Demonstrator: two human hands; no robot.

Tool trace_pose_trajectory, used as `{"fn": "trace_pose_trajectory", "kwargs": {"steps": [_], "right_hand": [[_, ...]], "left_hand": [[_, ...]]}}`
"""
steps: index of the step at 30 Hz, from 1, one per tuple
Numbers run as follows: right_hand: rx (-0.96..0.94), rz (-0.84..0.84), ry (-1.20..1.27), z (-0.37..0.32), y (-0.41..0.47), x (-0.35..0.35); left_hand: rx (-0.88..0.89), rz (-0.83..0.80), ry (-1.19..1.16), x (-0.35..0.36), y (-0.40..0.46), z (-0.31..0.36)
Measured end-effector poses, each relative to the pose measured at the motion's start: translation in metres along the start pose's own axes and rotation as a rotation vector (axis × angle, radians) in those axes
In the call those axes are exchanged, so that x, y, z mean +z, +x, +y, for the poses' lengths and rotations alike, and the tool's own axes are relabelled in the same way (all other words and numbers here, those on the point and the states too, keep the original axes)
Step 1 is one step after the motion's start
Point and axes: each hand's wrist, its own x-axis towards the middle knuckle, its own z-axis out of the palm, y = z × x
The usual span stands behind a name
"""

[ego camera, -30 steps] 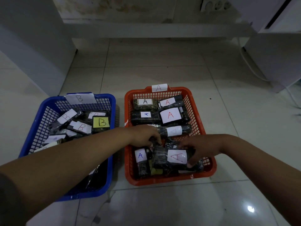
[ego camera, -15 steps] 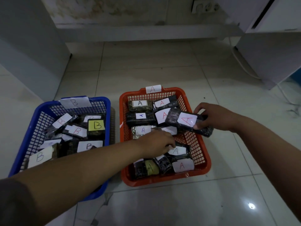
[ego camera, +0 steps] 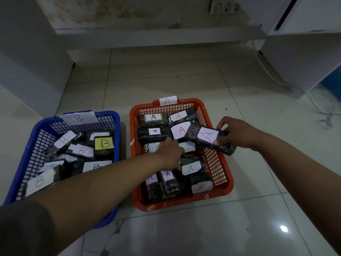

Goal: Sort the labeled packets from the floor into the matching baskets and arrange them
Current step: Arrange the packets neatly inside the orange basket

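Nearest the camera, the left hand [ego camera: 170, 154] is reached into the middle of the orange basket [ego camera: 224, 174], knuckles up and fingers curled down among the packets; whether anything is pinched beneath it cannot be told, since the palm hides the fingertips. Just beyond and to the right, a dark packet [ego camera: 210, 140] marked with a red "A" is gripped at its right end by the right hand [ego camera: 234, 134], thumb under and fingers over. It is held over the basket's right rim, its long axis running from upper left down to lower right, the free end pointing inward over the far rows. The right hand is therefore the one placed to lower it. "A" is read on the orange basket's tag and its packets; "B" marks the blue basket [ego camera: 24, 174].
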Motion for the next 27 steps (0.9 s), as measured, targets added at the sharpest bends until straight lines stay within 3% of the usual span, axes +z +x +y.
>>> {"fn": "trace_pose_trajectory", "kwargs": {"steps": [4, 9, 12, 17, 22, 25, 27], "right_hand": [[0.009, 0.014, 0.002, -0.003, 0.001, -0.004], [0.020, 0.062, 0.012, -0.008, 0.002, -0.010], [0.037, 0.041, -0.001, -0.008, 0.000, -0.006], [0.049, 0.010, -0.040, -0.007, -0.003, -0.003], [0.053, 0.028, -0.064, -0.006, -0.004, -0.008], [0.062, 0.035, -0.049, -0.004, -0.004, -0.009], [0.066, 0.041, -0.049, -0.004, -0.004, -0.009]], "left_hand": [[-0.033, -0.008, -0.024, -0.006, -0.006, 0.004], [-0.004, 0.248, -0.057, 0.011, -0.012, 0.009], [-0.013, 0.326, 0.048, 0.019, -0.013, 0.009], [-0.045, 0.316, 0.047, 0.024, -0.004, 0.007], [0.052, 0.381, 0.223, 0.023, -0.006, 0.004], [0.077, 0.311, 0.139, 0.008, -0.009, -0.003], [0.132, 0.280, 0.234, 0.003, -0.008, -0.003]]}}
